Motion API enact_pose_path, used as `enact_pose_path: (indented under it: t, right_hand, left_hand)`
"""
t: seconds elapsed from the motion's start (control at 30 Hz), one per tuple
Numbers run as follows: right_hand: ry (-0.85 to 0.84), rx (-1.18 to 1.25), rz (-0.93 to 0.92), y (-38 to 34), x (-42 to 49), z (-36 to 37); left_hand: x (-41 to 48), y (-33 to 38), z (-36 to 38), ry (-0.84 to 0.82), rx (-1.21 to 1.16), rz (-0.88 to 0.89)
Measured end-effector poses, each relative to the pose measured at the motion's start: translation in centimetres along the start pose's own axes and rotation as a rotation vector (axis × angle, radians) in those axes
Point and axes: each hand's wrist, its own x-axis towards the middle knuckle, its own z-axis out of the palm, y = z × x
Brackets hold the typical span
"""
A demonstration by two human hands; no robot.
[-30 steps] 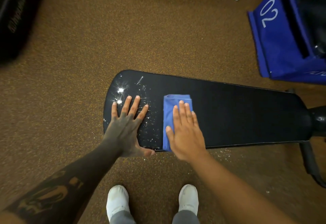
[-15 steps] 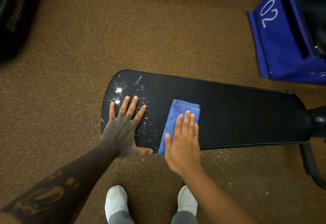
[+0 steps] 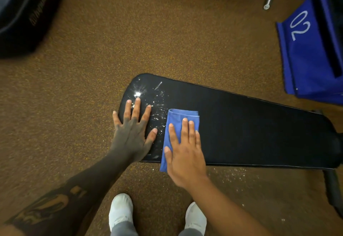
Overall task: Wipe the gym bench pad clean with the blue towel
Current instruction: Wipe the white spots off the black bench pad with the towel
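Speckled brown floor (image 3: 148, 40) lies under a black bench pad (image 3: 250, 128) — its left end is dusted with white specks (image 3: 157, 109). Left hand (image 3: 132, 133) lies flat there, fingers spread, holding nothing. Right hand (image 3: 185, 154) presses the folded blue towel (image 3: 178, 116) flat against the pad's near edge — fingers extended, close together.

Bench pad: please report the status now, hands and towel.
Left hand flat on bench pad, holding nothing. Right hand flat, pressing blue towel on pad. White specks remain between hands; left hand sits over part of them.
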Motion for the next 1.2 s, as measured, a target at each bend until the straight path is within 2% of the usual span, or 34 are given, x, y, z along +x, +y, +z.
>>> enact_pose_path:
  t: [0.23,0.4,0.63,0.77,0.87,0.97,1.07,1.2]
  right_hand:
    - [0.044,0.012,0.081,-0.5,6.1,-1.2]
    - [-0.005,0.002,0.005,-1.2,2.0,-0.5]
    - [0.045,-0.013,0.045,-1.1,10.2,-2.4]
    - [0.031,-0.013,0.004,-2.1,7.4,-2.0]
    - [-0.014,-0.053,-0.052,-1.8,6.5,-1.7]
    - [0.033,-0.085,-0.051,-1.5,10.6,-2.5]
    - [0.052,-0.073,-0.018,-1.7,14.1,-3.4]
    - [0.069,-0.055,-0.034,-2.4,11.5,-2.8]
  left_hand:
    - [-0.1,-0.4,0.0,0.014,-0.088,-0.003]
    - [0.3,-0.5,-0.1,0.112,-0.313,-0.125]
    - [1.4,-1.0,-0.6,0.198,-0.661,-0.321]
    - [2.3,-1.9,-1.4,0.203,-0.886,-0.414]
    - [3.0,-2.8,-1.5,0.161,-1.070,-0.490]
    - [3.9,-4.0,-0.5,0.126,-1.302,-0.573]
    - [4.5,-4.7,0.1,-0.006,-1.499,-0.583]
    - [4.5,-4.9,0.3,-0.105,-1.648,-0.600]
